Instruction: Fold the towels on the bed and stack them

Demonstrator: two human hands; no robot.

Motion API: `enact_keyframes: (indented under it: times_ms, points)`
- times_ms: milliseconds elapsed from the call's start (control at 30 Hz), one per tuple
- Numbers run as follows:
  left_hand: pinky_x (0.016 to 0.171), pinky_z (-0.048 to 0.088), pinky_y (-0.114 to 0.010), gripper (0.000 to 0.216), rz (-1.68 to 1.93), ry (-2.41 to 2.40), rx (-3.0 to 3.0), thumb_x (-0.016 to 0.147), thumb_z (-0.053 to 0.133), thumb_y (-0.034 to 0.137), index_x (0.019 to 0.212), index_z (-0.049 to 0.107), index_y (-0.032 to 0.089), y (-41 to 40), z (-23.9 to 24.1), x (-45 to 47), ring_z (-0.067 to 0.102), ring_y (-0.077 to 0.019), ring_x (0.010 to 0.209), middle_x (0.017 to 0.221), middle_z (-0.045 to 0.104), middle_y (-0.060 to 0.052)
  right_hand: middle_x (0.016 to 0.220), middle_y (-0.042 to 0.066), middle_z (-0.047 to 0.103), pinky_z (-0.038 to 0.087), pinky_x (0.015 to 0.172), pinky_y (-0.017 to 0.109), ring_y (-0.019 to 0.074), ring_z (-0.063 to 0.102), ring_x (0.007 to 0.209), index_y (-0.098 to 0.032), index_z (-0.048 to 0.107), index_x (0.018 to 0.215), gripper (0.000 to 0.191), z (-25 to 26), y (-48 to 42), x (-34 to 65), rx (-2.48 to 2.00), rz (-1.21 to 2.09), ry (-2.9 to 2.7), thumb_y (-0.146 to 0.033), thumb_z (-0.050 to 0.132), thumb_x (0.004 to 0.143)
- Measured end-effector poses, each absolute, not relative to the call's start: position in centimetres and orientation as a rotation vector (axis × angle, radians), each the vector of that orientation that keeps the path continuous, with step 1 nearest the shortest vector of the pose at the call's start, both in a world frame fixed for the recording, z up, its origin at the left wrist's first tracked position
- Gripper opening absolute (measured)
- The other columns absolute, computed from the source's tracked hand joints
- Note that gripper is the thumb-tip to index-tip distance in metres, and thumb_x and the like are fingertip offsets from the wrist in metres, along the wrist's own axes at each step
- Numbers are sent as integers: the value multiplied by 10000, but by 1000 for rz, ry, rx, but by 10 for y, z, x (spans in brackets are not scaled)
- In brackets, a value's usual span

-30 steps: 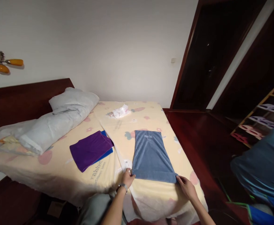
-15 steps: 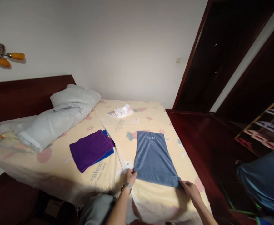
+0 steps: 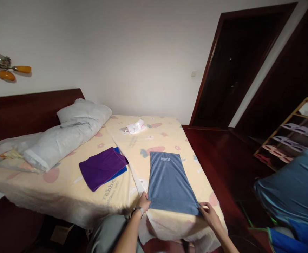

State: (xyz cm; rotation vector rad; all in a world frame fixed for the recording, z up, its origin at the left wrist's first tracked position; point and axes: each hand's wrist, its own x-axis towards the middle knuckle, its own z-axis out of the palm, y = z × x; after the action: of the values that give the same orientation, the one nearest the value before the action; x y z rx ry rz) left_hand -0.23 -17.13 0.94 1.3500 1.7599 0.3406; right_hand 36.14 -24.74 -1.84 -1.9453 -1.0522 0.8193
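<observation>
Towel point(image 3: 169, 184): grey-blue, spread flat on the bed point(image 3: 135, 149) close to its near side, white lettering toward the far end. Left hand point(image 3: 142, 202): fingers pinching the near left corner of the towel; wristband point(image 3: 138, 209) worn. Right hand point(image 3: 209, 213): fingers pinching the near right corner. The near edge runs between both hands. Purple cloth point(image 3: 101, 168): left of the towel and apart from it, partly covering a blue cloth point(image 3: 120, 172). White bag point(image 3: 135, 127): crumpled, beyond the towel. Bedding point(image 3: 77, 130): grey, heaped beside the headboard point(image 3: 24, 114).
</observation>
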Motion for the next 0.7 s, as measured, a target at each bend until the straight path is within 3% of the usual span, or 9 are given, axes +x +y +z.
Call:
enact_keyframes:
  times_ms: [133,233,333,467,700]
  points:
    - [760,437,-223,106,303,1733,1780,866,502,161,914,584,207,-186,21,-15,600,-126,809,837,622,3,896,88,712,531,747,350,246,688,799,-237,583,865,326,-28,-262,360,-1935,609,-1234,-513,515,706]
    - [922,399,-241,292,296,1640,2098,749,539,60,976,617,227,-192,32,-29,557,-149,1032,1092,609,-25,1071,116,657,504,932,391,248,659,967,-216,620,979,328,-30,-271,363,-1836,438,-1365,-401,487,743]
    - [997,367,-293,474,304,1492,2280,641,628,71,1072,620,267,-197,36,-38,490,-203,1163,1245,557,-19,1172,100,627,443,1052,408,251,593,1142,-215,645,1061,424,-30,-275,367,-1666,462,-1580,-278,524,660]
    - [1011,377,-313,439,358,1408,2280,689,632,133,1107,634,265,-197,31,-36,505,-206,1149,1218,590,-27,1198,107,645,466,1034,406,254,607,1137,-199,657,1099,442,-29,-272,371,-1620,580,-1590,-301,563,680]
    - [966,423,-283,227,651,1537,2057,818,570,204,1023,668,199,-178,17,-15,596,-189,1053,1074,684,-61,970,110,749,550,835,359,271,707,906,-177,675,1039,518,-14,-247,368,-1755,800,-1241,-591,578,742]
